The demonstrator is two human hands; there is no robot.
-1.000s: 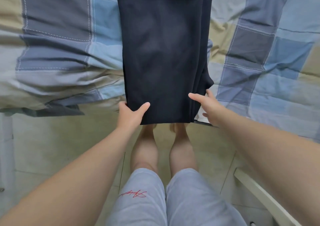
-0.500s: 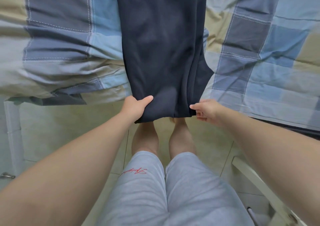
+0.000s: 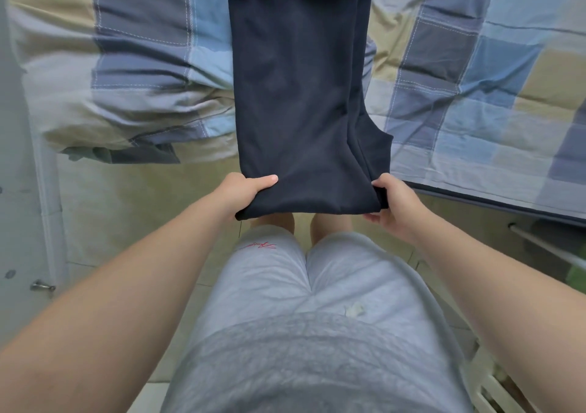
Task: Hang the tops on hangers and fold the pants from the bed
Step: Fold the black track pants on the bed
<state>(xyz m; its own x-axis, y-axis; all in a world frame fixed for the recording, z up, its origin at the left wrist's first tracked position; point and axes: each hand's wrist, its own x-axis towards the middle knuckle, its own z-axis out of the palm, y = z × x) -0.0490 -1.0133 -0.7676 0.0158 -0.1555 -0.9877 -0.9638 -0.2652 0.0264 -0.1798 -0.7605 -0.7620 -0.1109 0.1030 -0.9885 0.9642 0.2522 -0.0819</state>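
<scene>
Smooth navy pants [image 3: 295,95] on quilted checked bedspread [image 3: 475,79], hem tight in left hand [image 3: 241,191] and right hand [image 3: 394,205].

Soft even daylight, slight blur, wide-angle bending at edges.

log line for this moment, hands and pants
left hand: grips pants corner | right hand: grips other corner | pants: stretched over bed, near end past edge

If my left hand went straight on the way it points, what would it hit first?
The dark pants: your left hand grips their near end, so it would push into that cloth, then probably meet the checked quilt beyond, though depth is unclear.
</scene>
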